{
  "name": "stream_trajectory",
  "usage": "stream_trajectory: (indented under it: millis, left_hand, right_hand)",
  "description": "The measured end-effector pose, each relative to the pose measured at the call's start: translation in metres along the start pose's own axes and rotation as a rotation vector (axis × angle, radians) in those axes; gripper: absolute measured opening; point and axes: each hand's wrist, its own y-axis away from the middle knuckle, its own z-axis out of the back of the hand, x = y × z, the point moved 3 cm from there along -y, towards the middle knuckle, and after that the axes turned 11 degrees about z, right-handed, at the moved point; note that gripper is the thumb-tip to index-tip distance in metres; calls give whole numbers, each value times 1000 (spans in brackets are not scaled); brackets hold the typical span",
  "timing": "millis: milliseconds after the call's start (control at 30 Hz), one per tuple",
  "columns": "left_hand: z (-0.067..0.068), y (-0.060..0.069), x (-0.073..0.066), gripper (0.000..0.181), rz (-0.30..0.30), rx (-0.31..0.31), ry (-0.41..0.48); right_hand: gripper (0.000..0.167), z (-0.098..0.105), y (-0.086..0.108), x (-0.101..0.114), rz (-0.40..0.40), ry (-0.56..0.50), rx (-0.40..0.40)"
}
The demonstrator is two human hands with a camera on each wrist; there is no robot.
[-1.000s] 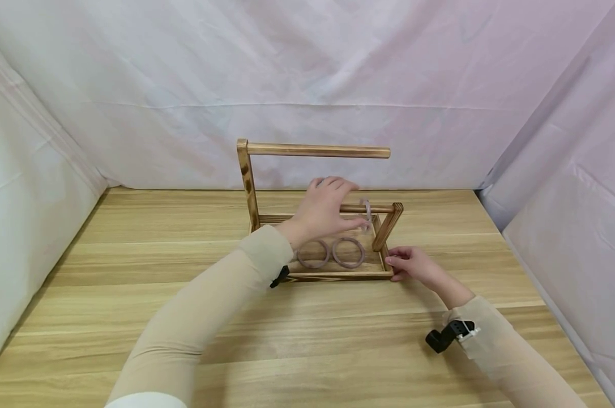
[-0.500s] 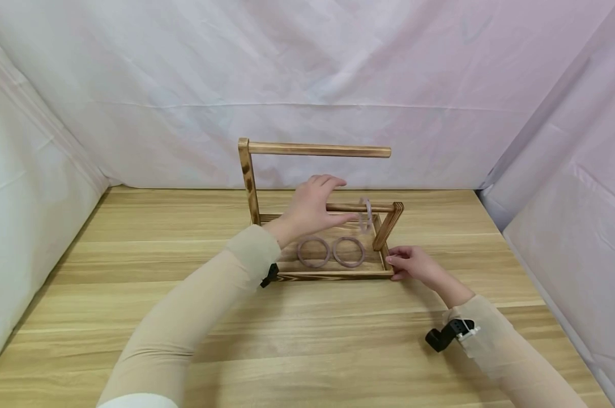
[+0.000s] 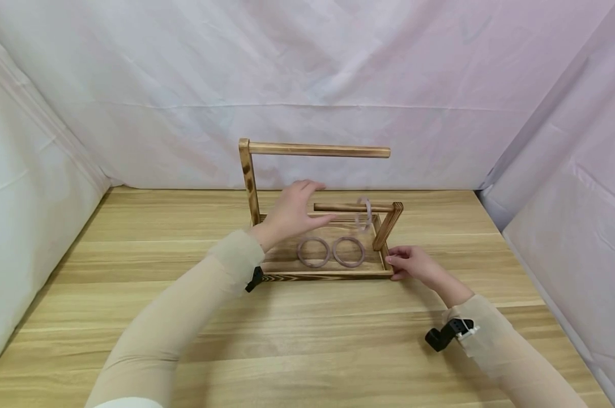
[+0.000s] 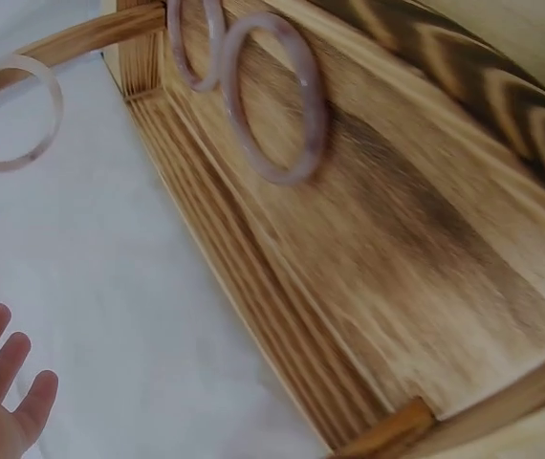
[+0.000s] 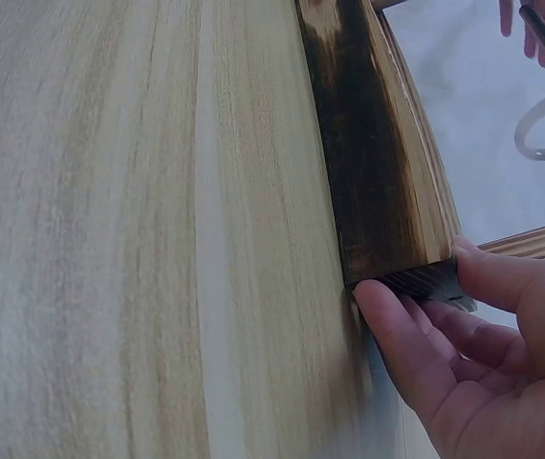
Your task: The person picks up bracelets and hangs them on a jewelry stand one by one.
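Observation:
A wooden jewelry stand [image 3: 333,276] with a shallow tray base sits on the table. One pale mauve bangle [image 3: 369,214] hangs on its lower bar [image 3: 338,208], towards the post end. Two more bangles, a left one [image 3: 299,251] and a right one [image 3: 363,255], lie side by side in the tray. My left hand [image 3: 291,211] is left of that bar's free end, fingers and thumb spread, holding nothing. At the tray's front right corner, my right hand [image 3: 414,265] grips the wood; the right wrist view shows thumb and fingers [image 5: 402,339] around the corner.
Above the lower bar runs a longer upper bar [image 3: 317,149] on a tall left post [image 3: 248,181]; its right end is free. A short slanted post [image 3: 389,226] carries the lower bar. White cloth [image 3: 307,68] hangs behind the wooden table [image 3: 307,334].
My left hand has drawn back leftward along the lower bar, away from the hanging bangle, uncovering the bar's free end. The bangle stays on the bar. My right hand keeps its place.

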Motion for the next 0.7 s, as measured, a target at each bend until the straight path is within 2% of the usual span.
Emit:
stream_trajectory:
  millis: [233, 467, 700]
  left_hand:
    - [2, 5, 15, 66, 28, -10, -9]
    - [-3, 11, 25, 68, 64, 34, -58]
    - [-9, 19, 35, 69, 61, 53, -81]
  right_hand:
    - [48, 1, 0, 0, -1, 2, -9]
    - [49, 1, 1, 0, 0, 16, -6]
    - [49, -1, 1, 1, 10, 8, 1]
